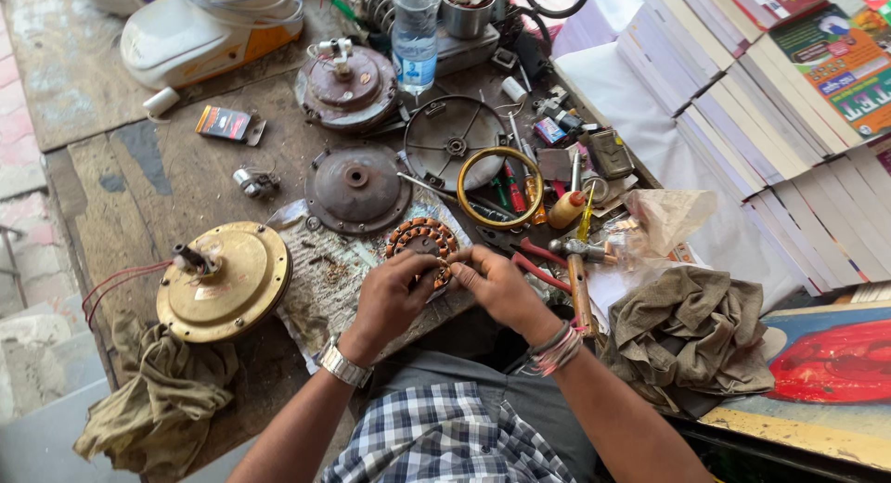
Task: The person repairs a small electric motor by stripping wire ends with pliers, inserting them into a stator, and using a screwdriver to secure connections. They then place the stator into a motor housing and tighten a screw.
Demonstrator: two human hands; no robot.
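Both hands work a copper-wound stator (422, 244) lying on the desk (176, 181), just right of a gold motor housing (223, 281). Left hand (390, 293) and right hand (497, 283) pinch its near edge; steadying it while handling wires gently seems wise.

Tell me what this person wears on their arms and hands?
Both forearms are bare, with no sleeves or gloves in view. The left hand has a silver metal watch at its wrist. The right hand has a bundle of pink and grey thread bands around its wrist.
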